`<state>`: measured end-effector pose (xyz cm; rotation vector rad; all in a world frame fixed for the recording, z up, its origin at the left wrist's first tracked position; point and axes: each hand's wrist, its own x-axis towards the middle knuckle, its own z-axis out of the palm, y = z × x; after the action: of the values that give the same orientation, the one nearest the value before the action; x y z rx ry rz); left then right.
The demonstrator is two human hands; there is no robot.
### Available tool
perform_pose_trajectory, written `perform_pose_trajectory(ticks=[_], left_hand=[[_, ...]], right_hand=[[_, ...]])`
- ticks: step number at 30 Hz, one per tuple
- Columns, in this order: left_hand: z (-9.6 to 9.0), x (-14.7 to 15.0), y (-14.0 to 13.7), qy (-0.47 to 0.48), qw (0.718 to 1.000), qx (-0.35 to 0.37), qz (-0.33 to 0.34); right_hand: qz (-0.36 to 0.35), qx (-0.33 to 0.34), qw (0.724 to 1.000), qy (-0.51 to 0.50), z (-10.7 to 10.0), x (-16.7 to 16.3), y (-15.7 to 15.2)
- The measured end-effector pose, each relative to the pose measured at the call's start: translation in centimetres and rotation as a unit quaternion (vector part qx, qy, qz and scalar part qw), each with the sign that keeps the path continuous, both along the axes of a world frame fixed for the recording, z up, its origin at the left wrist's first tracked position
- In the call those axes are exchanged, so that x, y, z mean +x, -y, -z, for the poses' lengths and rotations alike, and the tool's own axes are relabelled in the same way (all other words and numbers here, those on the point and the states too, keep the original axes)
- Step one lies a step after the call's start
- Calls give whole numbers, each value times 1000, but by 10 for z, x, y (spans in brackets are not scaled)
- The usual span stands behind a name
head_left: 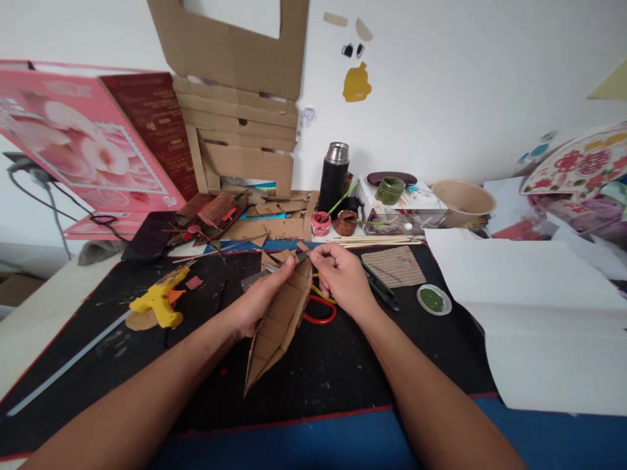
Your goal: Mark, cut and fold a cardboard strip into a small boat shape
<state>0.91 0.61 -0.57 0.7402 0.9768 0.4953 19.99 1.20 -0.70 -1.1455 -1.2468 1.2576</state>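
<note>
My left hand (267, 297) grips a boat-shaped cardboard piece (281, 313), its thumb along the upper rim. The piece is tilted, one pointed end toward me and its hollow side facing up. At the far end, my right hand (340, 274) is closed, thumb and index finger pinched at the tip. Whether a small strip sits in that pinch is too fine to make out. Just beneath the hands lie scissors with red handles (321, 311), partly hidden by the cardboard. A dark green tool (382, 287) rests right of my right hand.
A yellow glue gun (159, 300) lies at left on the black mat (206, 391). Corrugated cardboard (396, 266) and a dish of green paint (434, 299) are at right. Behind stand a black thermos (334, 179), paint jars (321, 225) and a pink box (88, 143).
</note>
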Motion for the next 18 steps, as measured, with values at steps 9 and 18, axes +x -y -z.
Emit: perform_pose_trajectory(ticks=[9, 18], left_hand=[[1, -2, -1, 15, 1000, -2, 5], [4, 1, -1, 31, 999, 13, -9]], right_hand=[[-10, -7, 1000, -27, 3, -2, 1], [-4, -7, 1000, -21, 1, -3, 1]])
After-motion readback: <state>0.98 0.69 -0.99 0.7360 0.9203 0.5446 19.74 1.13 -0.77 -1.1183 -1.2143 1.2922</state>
